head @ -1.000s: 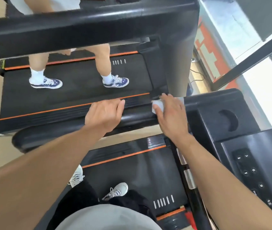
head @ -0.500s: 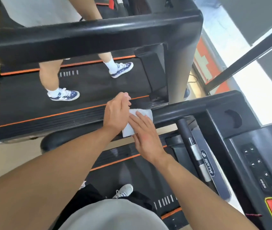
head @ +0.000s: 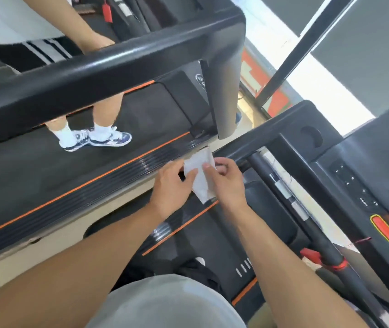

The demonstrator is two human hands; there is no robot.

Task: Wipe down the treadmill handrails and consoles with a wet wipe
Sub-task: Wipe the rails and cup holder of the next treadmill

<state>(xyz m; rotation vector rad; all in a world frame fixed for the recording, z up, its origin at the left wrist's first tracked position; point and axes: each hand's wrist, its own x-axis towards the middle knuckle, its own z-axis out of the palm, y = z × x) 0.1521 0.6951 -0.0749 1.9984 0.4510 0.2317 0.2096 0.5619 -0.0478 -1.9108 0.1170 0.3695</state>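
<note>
A white wet wipe (head: 200, 176) hangs between both hands in front of me, above my treadmill's left side. My left hand (head: 171, 188) pinches its left edge and my right hand (head: 226, 183) grips its right side. Neither hand touches the handrail. The black left handrail (head: 248, 145) of my treadmill runs up-right just beyond the wipe to the console (head: 364, 185), which has small buttons and a red-orange stop button (head: 382, 228). A black inner grip bar (head: 283, 192) with silver sensor plates slopes down to the right.
Another person walks on the neighbouring treadmill (head: 94, 143) to the left, a hand on its thick black handrail (head: 108, 67). A red safety clip (head: 312, 255) hangs near the lower grip bar. A bright window (head: 319, 74) lies beyond the consoles.
Both hands came off the left handrail and drew together in front of me. The wipe, pressed on the rail by my right hand before, is now held up between both hands.
</note>
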